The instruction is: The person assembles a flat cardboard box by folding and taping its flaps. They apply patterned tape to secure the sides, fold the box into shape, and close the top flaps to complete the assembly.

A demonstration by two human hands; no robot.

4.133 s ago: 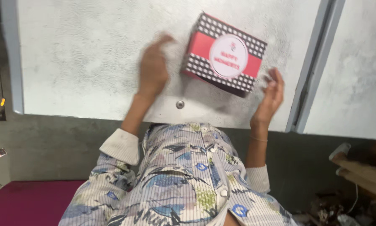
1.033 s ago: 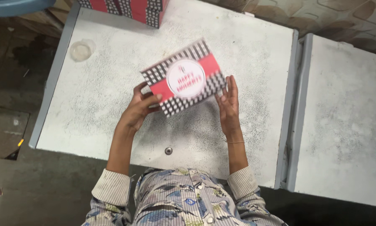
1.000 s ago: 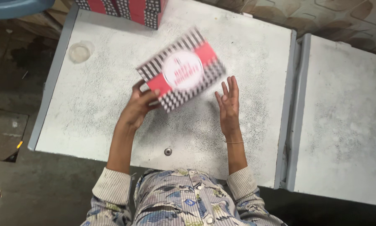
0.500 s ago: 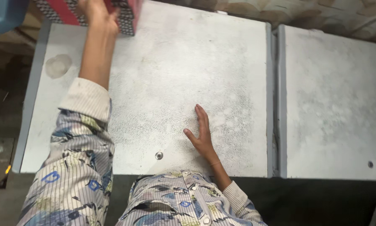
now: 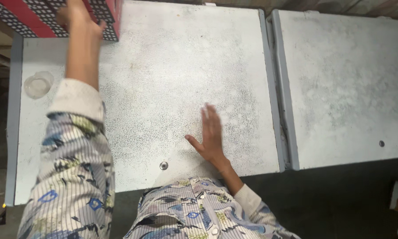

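My left hand (image 5: 77, 20) is stretched to the far left corner, fingers curled over the checkered red-banded boxes (image 5: 28, 17) stacked there, though I can't tell whether they actually grip. My right hand (image 5: 210, 135) lies flat, fingers spread and holding nothing, on the speckled grey desk (image 5: 172, 66). A clear round lid (image 5: 38, 84) sits near the left edge.

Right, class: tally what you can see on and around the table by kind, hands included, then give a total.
Hands: 2, left hand on the boxes, right hand flat on the table
Checked red boxes: at least 1, stack cut off by the frame
Clear round lid or cup: 1
Grey tables: 2, near table and right table
Total: 6
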